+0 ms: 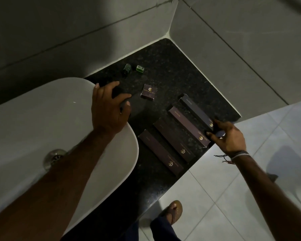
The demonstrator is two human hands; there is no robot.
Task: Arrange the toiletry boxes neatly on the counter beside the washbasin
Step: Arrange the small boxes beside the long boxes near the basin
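Dim tiled bathroom corner; a black speckled counter [165, 54] sits beside a white washbasin [42, 119]. The left hand [109, 108] reaches over the basin rim, fingers curled around a dark object that cannot be identified. The right hand [229, 136], wrist banded, pinches the near end of the outermost long box [196, 112] at the counter's edge. Four long dark boxes lie side by side, roughly parallel, long axes running diagonally from near-right to far-left. A small square box [149, 92] lies apart, nearer the corner, with two small green items [134, 69] beyond it.
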